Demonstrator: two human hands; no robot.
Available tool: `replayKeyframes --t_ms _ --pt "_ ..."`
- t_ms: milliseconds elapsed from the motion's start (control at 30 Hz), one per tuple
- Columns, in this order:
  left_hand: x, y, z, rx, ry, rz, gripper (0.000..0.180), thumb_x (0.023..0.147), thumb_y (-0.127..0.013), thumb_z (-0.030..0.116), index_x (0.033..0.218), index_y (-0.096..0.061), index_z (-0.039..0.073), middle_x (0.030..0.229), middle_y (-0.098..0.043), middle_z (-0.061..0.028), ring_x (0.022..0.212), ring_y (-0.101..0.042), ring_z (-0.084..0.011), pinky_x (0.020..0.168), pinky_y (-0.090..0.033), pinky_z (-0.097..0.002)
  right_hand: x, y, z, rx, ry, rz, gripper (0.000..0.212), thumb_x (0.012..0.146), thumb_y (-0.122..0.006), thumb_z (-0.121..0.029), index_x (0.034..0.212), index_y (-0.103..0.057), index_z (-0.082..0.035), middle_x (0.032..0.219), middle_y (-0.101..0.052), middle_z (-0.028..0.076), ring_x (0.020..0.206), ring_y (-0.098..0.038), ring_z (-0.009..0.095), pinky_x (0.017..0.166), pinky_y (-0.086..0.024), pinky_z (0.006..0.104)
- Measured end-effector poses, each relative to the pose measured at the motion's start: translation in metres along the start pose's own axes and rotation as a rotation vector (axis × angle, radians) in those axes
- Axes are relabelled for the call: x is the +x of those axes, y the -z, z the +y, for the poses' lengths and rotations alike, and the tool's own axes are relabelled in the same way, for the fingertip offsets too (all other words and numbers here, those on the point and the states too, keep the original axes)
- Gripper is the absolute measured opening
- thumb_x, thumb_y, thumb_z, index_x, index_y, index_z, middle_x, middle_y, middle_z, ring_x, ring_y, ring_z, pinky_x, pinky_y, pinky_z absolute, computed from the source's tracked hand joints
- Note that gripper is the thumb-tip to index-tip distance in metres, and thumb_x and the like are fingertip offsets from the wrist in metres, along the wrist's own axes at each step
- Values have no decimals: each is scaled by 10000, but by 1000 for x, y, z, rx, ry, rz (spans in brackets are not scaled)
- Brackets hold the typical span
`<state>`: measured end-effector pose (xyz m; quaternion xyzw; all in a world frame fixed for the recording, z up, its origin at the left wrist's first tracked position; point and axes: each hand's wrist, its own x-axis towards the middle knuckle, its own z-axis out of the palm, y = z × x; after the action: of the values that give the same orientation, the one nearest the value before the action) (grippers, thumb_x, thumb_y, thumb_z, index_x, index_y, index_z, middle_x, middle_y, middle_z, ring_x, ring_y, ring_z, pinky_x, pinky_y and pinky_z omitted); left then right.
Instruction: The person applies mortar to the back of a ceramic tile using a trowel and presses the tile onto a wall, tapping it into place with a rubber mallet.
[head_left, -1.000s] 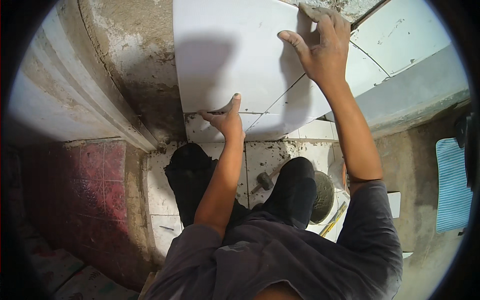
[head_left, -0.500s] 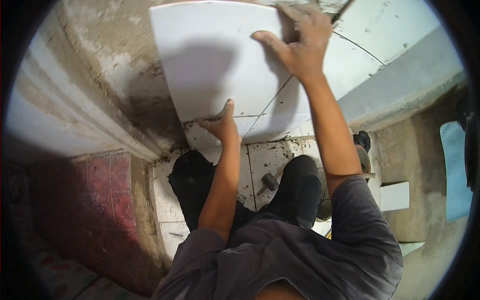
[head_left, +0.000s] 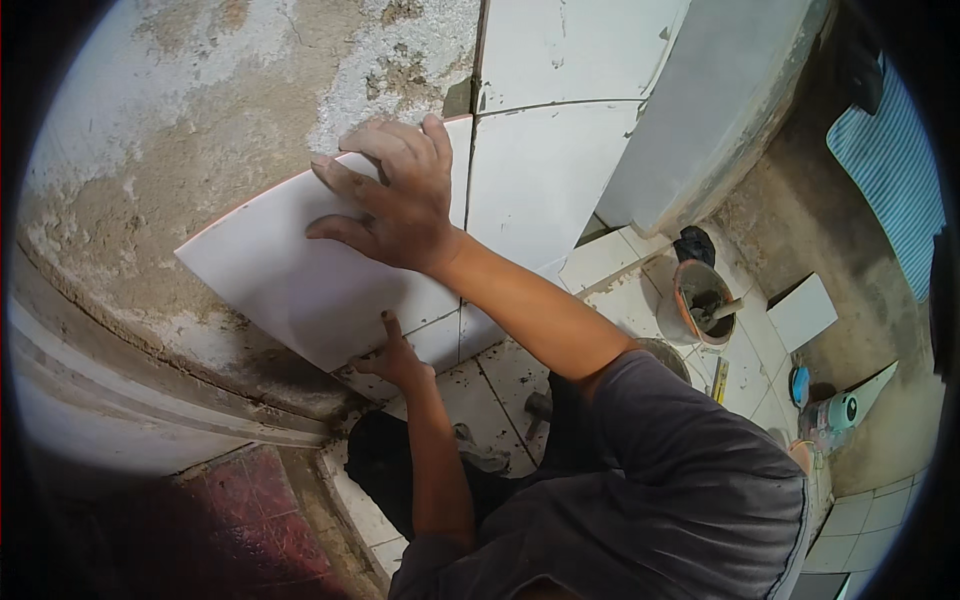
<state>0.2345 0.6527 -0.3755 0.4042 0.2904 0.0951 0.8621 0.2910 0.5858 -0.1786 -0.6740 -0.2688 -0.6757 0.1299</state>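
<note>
A large white tile (head_left: 270, 250) stands against the wall, beside and above other white wall tiles (head_left: 545, 170). My right hand (head_left: 395, 200) is hooked over its top edge, fingers at the edge and thumb spread on the face. At its lower edge is my left hand (head_left: 398, 362), with the thumb up on the tile's face and the fingers around the joint below. Part of the left fingers' contact is hard to see. On the floor between my legs lies a dark-headed mallet (head_left: 538, 405), partly hidden by my knee.
Bare, rough plaster (head_left: 170, 190) covers the wall at left. To the right stand a bucket (head_left: 690, 305) of grey mortar with a handled tool in it, a loose white tile (head_left: 803, 313), a yellow level-like bar (head_left: 720, 380) and a turquoise-capped container (head_left: 842, 410). Reddish tiles (head_left: 255, 500) lie lower left.
My view has swung to the right, bringing the bucket into sight. Both hands stay on the tile; its top edge now shows against the plaster, next to the neighbouring tile.
</note>
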Motion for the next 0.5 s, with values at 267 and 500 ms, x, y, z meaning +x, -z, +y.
replayKeyframes --t_ms 267,500 --pt "-5 0 3 27 -5 -3 1130 761 -777 129 1450 116 67 1404 -305 -154 1227 -414 -291 995 -388 -459 2 -1 -2 6 -61 -1 456 692 -695 -590 965 -697 -225 999 -551 3 971 -504 208 915 -258 453" --pt "-3 0 4 -50 27 -4 1124 774 -763 110 1449 135 68 1420 -276 -159 1253 -385 -294 1020 -372 -446 -2 -2 2 19 -62 -12 442 669 -700 -567 968 -696 -241 1061 -496 1 1034 -462 216 1013 -194 487"
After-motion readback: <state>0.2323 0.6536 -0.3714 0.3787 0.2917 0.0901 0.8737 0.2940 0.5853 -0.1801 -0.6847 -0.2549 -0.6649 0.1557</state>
